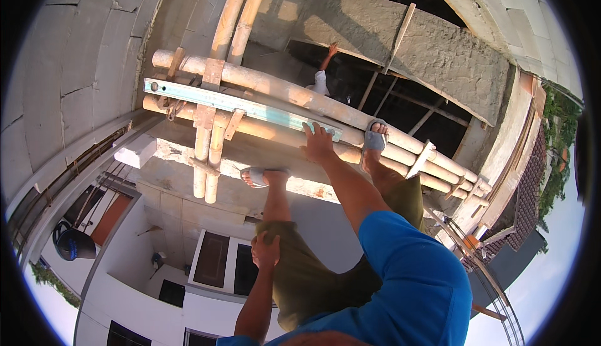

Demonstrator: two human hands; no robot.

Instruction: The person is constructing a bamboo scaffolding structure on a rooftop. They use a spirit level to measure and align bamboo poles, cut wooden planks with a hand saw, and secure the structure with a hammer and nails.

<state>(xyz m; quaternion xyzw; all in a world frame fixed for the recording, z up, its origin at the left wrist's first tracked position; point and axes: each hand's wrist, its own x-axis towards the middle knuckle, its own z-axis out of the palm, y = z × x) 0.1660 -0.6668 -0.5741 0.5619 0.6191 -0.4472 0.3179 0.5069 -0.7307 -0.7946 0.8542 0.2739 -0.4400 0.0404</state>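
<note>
My right hand [319, 144] reaches forward onto the near end of a long teal and silver spirit level [250, 107], its fingers over the bar. The level lies along bamboo poles [275, 87] and crosses a wooden piece at the left. My left hand [265, 251] is closed around my left knee, on the olive trousers [300, 277]. One grey sandal [375, 139] is on the bamboo to the right of the level. The other grey sandal [255, 177] rests on a narrow ledge closer to me.
Below the poles, a person's raised arm [323, 67] shows beside a dark opening. A rough cement beam [400, 45] spans behind it. Upright bamboo poles [231, 17] rise at the far left, near a block wall [81, 51]. A black bucket [73, 242] hangs at the left.
</note>
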